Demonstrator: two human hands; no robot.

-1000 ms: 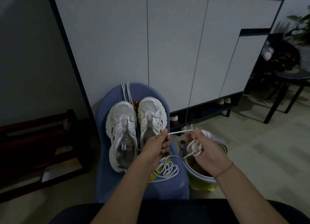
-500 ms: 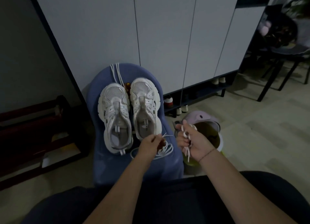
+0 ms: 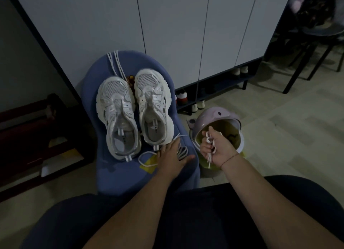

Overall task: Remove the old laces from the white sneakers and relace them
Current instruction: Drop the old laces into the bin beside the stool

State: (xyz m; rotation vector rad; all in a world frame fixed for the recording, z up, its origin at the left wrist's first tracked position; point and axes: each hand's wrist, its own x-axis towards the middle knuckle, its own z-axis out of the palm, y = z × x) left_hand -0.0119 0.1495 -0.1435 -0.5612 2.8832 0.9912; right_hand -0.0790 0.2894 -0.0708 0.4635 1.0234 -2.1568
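Note:
Two white sneakers without laces stand side by side on a blue seat point(image 3: 115, 176), the left sneaker point(image 3: 118, 116) and the right sneaker point(image 3: 153, 107). My right hand point(image 3: 216, 148) is closed around a bundled white lace point(image 3: 211, 145), held over a pink bin. My left hand point(image 3: 172, 156) lies flat, fingers spread, on a loose white lace point(image 3: 147, 158) on the seat just below the right sneaker. Another white lace point(image 3: 115, 62) hangs over the seat's far edge.
A pink bin point(image 3: 216, 116) with a yellow liner stands on the floor right of the seat. White cabinet doors point(image 3: 167, 25) rise behind, with shoes point(image 3: 181, 97) beneath. A dark wooden rack point(image 3: 28, 129) is at left, a black table's legs point(image 3: 305, 62) at right.
The lace was stretched between both hands; my left hand has let go and dropped flat onto the loose lace on the seat. My right hand has bunched its lace and moved over the bin.

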